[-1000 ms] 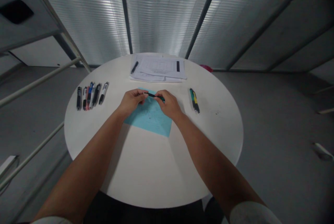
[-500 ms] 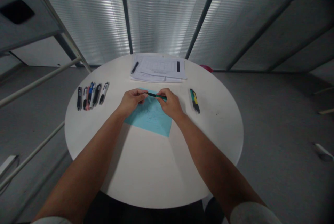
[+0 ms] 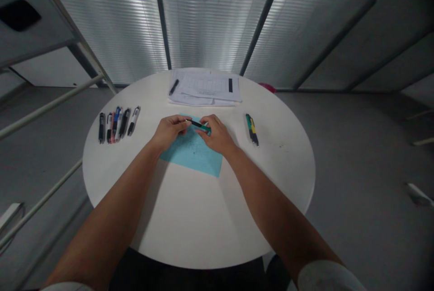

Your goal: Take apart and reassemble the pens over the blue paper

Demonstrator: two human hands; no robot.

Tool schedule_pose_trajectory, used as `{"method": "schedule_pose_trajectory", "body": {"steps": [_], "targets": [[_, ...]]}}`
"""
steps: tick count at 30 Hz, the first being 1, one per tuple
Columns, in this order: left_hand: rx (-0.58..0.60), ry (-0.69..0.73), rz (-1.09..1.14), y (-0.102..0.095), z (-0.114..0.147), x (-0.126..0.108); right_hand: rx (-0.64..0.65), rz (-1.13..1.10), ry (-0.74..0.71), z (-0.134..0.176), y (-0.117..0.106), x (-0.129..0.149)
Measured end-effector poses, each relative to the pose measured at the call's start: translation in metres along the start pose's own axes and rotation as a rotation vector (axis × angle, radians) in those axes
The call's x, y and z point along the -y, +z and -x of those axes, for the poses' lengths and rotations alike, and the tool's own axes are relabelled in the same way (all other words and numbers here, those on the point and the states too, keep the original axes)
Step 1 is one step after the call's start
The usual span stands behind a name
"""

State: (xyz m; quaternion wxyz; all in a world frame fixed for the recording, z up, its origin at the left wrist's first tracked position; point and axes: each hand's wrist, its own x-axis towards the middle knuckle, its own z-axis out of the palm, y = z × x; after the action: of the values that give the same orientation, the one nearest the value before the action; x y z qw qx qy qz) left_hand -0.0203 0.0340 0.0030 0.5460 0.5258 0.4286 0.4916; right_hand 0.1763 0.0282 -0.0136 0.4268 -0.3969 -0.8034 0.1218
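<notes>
A black and green pen (image 3: pixel 196 124) is held crosswise above a light blue sheet of paper (image 3: pixel 193 157). My left hand (image 3: pixel 169 133) pinches the pen's black end between thumb and fingertips. At the green end, my right hand (image 3: pixel 217 135) has its thumb and fingers around the barrel. The blue sheet lies under both hands, and its upper part is partly hidden by them. To the right of my right hand, two pens (image 3: pixel 252 130), one green and black and one yellow and black, lie side by side on the white table.
A row of several pens (image 3: pixel 117 124) lies at the left of the round white table (image 3: pixel 196 218). Toward the back sits a stack of printed papers (image 3: pixel 206 87) with a black pen (image 3: pixel 174 86) on it. A metal frame (image 3: pixel 50 105) stands left of the table.
My right hand has shifted slightly left along the pen, toward my left hand. The pen's green end now tilts a little lower. My left hand stays almost in place.
</notes>
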Motion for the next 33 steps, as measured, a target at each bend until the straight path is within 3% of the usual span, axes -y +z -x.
{"method": "schedule_pose_trajectory", "body": {"steps": [14,33], "targets": [[0.024,-0.033,0.08,-0.0003,0.0003,0.0016,0.009,0.003,0.023,-0.0014,-0.0021,0.0022],[-0.108,-0.019,0.235,-0.0051,-0.0025,-0.0057,0.0,0.008,0.039,-0.0016,0.0011,0.0018]]}}
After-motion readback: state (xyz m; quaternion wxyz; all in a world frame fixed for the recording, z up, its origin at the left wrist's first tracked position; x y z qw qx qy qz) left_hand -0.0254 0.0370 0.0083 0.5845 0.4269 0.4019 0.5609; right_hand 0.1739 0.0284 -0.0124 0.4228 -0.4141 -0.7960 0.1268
